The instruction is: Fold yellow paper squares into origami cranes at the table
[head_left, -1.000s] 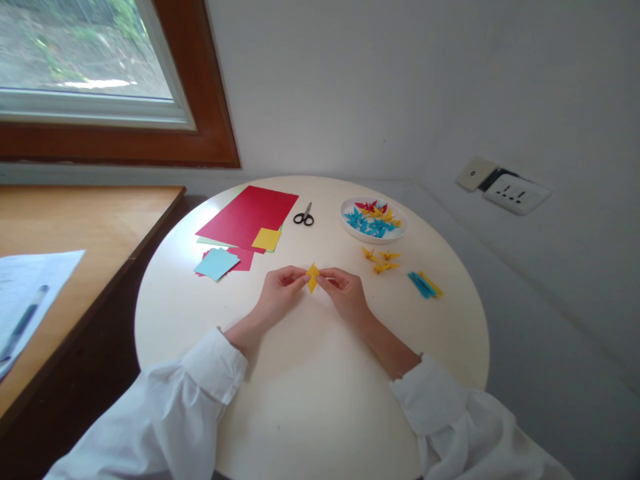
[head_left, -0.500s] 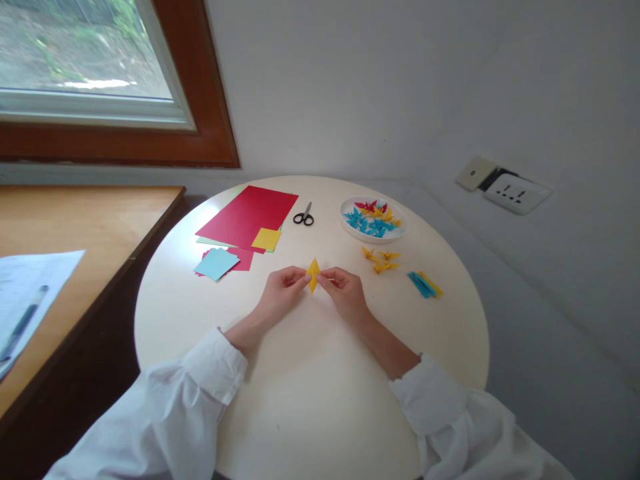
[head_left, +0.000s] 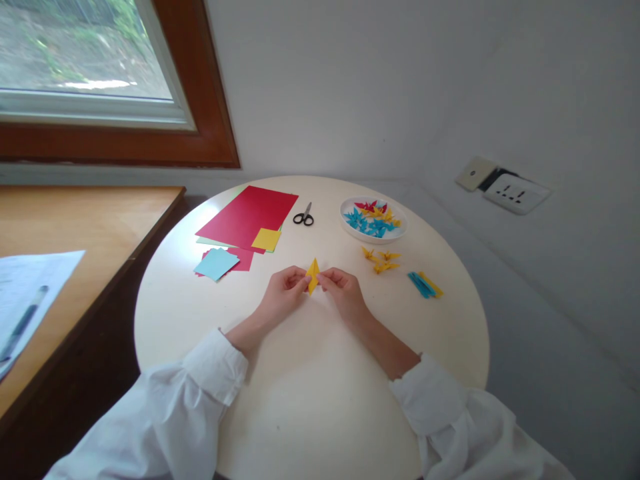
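Observation:
A small folded yellow paper piece [head_left: 313, 274] stands upright between my two hands over the middle of the round cream table [head_left: 310, 393]. My left hand [head_left: 283, 293] pinches its left side with closed fingers. My right hand [head_left: 343, 291] pinches its right side the same way. Both wrists rest on the tabletop, white sleeves pushed back.
Red sheets [head_left: 249, 217], a yellow square [head_left: 267, 239] and a light blue square [head_left: 217, 263] lie at the back left. Black scissors [head_left: 304, 215], a white dish of folded paper cranes [head_left: 373, 219], three loose yellow cranes [head_left: 381, 261] and blue-yellow strips [head_left: 425, 284] are nearby. A wooden desk [head_left: 75, 240] stands left.
The yellow piece and both hands have shifted very slightly; the fingers have closed in a little on the paper. Nothing else has moved.

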Demonstrator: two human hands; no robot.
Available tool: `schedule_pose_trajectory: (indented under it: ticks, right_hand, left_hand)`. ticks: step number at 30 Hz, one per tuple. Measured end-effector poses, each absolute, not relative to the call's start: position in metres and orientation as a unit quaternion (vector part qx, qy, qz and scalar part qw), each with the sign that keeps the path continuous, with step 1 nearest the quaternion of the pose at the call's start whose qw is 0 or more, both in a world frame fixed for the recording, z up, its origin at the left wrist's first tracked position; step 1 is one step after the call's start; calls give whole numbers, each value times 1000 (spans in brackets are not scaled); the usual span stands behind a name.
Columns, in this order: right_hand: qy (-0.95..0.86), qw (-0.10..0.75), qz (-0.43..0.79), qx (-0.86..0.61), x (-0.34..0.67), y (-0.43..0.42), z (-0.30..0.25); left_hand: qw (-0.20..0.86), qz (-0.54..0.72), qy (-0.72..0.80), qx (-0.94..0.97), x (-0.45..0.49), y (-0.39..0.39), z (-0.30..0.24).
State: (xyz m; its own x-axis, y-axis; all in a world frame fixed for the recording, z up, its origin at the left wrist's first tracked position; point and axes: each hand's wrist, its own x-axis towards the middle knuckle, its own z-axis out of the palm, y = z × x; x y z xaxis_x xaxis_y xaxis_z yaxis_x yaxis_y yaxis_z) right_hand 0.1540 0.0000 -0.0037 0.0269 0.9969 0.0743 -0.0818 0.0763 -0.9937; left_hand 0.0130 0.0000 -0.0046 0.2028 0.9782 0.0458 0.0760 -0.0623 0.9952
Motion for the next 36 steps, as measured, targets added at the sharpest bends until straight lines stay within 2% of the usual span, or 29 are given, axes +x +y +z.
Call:
schedule_pose_trajectory:
  ticks: [17,27,32,36]
  right_hand:
    - [-563,521,461,-446,156,-1,-5]
    - [-598,430,521,-432,160,-2,1]
    - [-570,457,531,-429,157,-2,-3]
    - [-570,484,487,-451,158,1,-10]
  left_hand:
    - [563,424,415,576,15,-3,2]
    - [606,378,350,606,15,-8,4]
    - [632,390,333,581,15,-5,-1]
    - [667,368,348,546,14,-3,-3]
